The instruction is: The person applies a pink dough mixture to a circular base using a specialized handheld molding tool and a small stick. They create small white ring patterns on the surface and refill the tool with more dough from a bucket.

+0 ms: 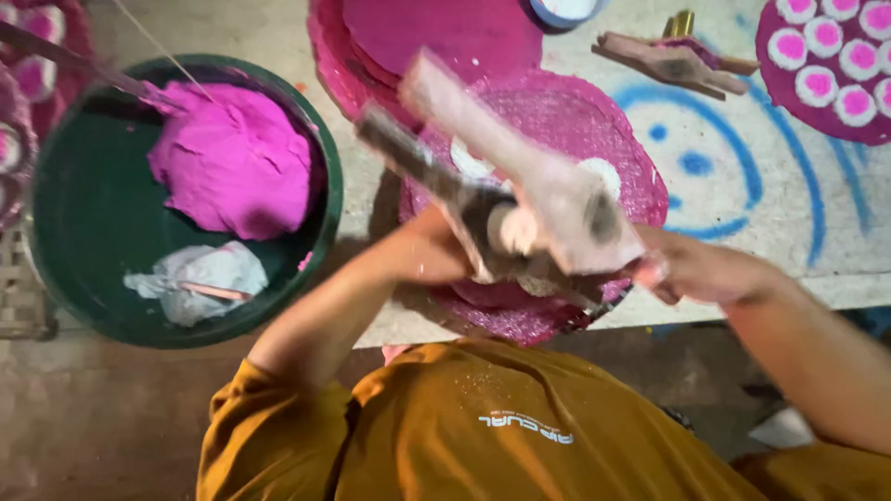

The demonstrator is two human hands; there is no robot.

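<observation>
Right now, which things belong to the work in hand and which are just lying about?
In use: hinged wooden press mould, left hand, right hand, glittery pink round mat.

Lying about: green basin of pink dough, crumpled white cloth, spare wooden mould, tray of pink-and-white cakes.

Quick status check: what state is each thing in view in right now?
Wooden mould: held up over the table, motion-blurred.
Left hand: gripping the mould from below.
Right hand: closed on the mould's end.
Green tub: part filled with pink dough.
Tray: loaded with pink-centred white rounds.
</observation>
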